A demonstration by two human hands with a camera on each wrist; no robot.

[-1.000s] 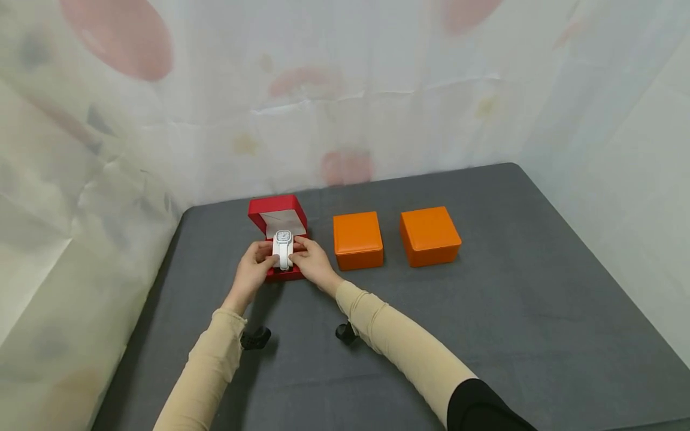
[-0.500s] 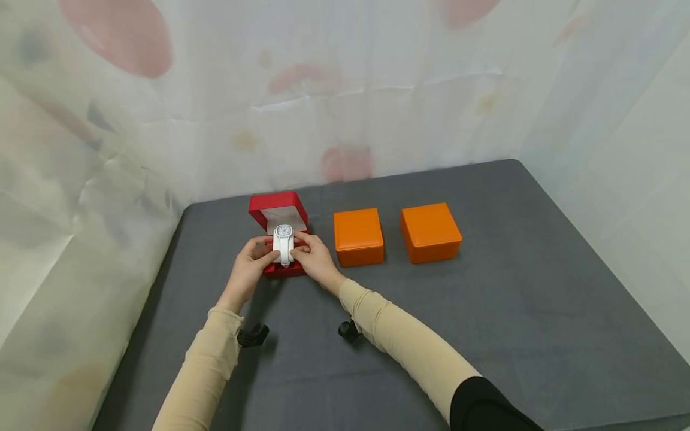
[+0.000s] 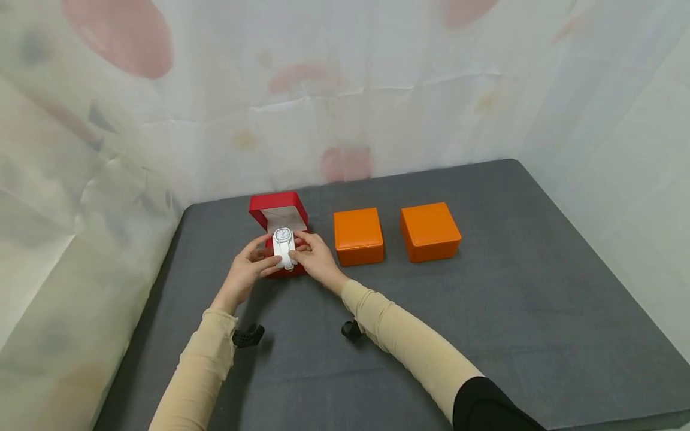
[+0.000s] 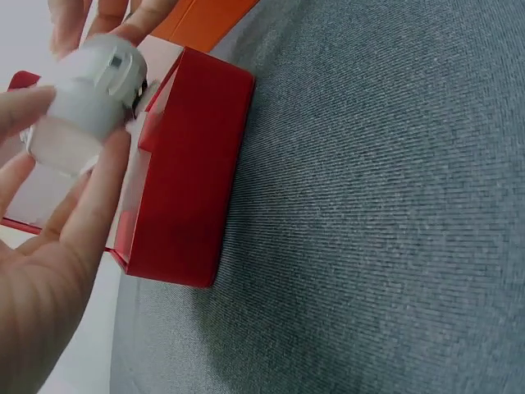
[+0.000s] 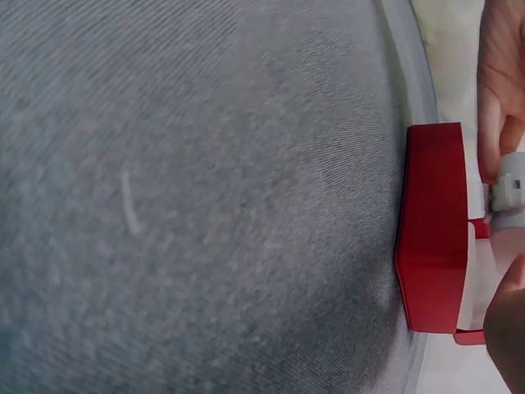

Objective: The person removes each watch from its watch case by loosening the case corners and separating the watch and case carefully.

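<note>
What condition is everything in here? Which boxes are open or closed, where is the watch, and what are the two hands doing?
red box: open, lid raised, standing on the grey table.
white watch: on its white cushion, held over the red box by both hands.
left orange box: closed, untouched.
right orange box: closed, untouched.
left hand: holds the watch's left side.
right hand: holds its right side.

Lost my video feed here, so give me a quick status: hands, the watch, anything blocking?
Left hand and right hand both pinch the white watch on its cushion, just above the open red box. Two closed orange boxes alongside, apart. Nothing blocking.
</note>
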